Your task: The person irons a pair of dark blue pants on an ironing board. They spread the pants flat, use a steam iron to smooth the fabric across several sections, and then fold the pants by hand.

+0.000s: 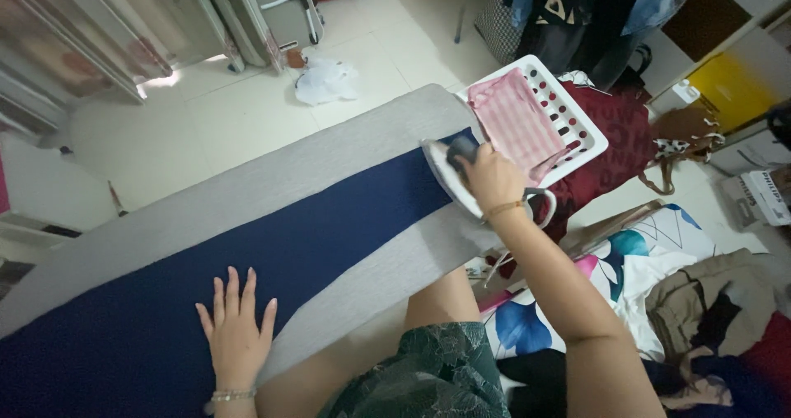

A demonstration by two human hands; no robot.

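board: long grey padded ironing board (247,183) under long navy cloth (272,245)
iron: white steam iron (451,175) on the cloth's far end
basket: white perforated plastic basket (589,133) beyond the iron

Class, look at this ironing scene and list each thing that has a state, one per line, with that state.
Blue cloth: spread flat along the ironing board.
Ironing board: covered in grey, cloth lying on it.
Iron: resting on the blue cloth, gripped by the right hand.
Left hand: open, fingers spread, pressed flat on the cloth.
White basket: tilted at the board's end, pink striped cloth draped in it.
Clothes pile: crumpled, unfolded.
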